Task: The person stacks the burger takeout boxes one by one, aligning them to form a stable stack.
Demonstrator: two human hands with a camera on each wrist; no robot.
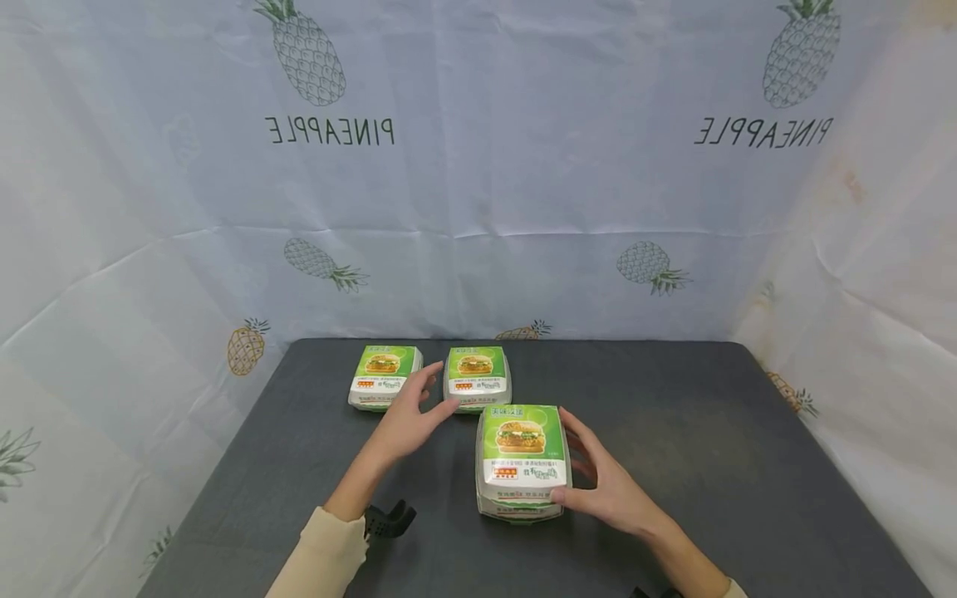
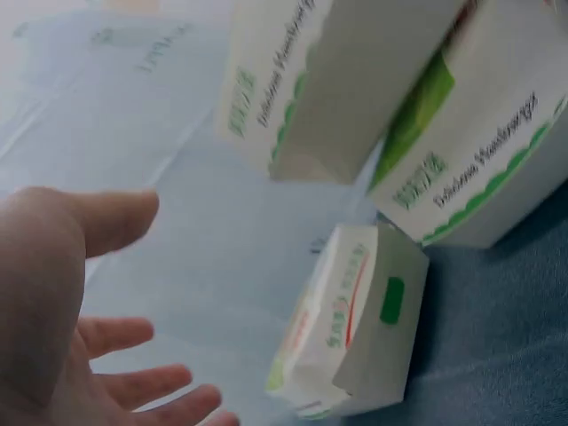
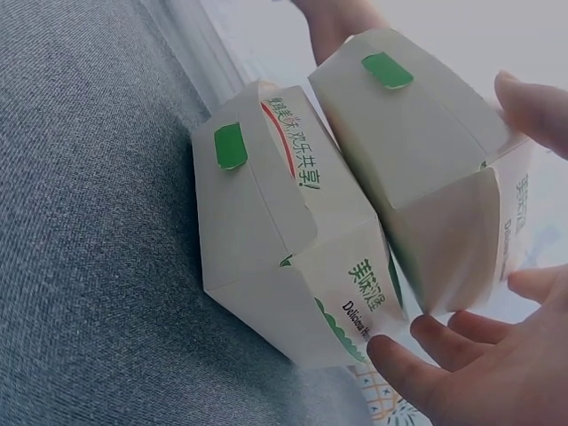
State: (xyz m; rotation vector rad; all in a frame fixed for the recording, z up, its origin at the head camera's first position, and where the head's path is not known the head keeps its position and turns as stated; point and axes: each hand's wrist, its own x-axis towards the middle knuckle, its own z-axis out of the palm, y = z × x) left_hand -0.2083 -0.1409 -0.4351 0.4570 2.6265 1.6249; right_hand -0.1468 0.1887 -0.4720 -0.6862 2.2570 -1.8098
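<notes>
Two white-and-green hamburger boxes are stacked near the front of the table: the upper box point(image 1: 523, 448) rests on the lower box point(image 3: 257, 213). My right hand point(image 1: 609, 490) holds the upper box at its right side, thumb at the front corner and fingers toward the back. Some fingertips reach the lower box in the right wrist view. With fingers spread and holding nothing, my left hand point(image 1: 407, 419) hovers near two more hamburger boxes, a left one point(image 1: 383, 374) and a right one point(image 1: 478, 375). Whether its thumb touches the right one, I cannot tell.
The dark grey tabletop point(image 1: 673, 415) extends to both sides of the boxes. White cloth point(image 1: 478, 183) printed with pineapples hangs behind the table and along its sides. A black strap mount point(image 1: 390, 519) is on my left wrist.
</notes>
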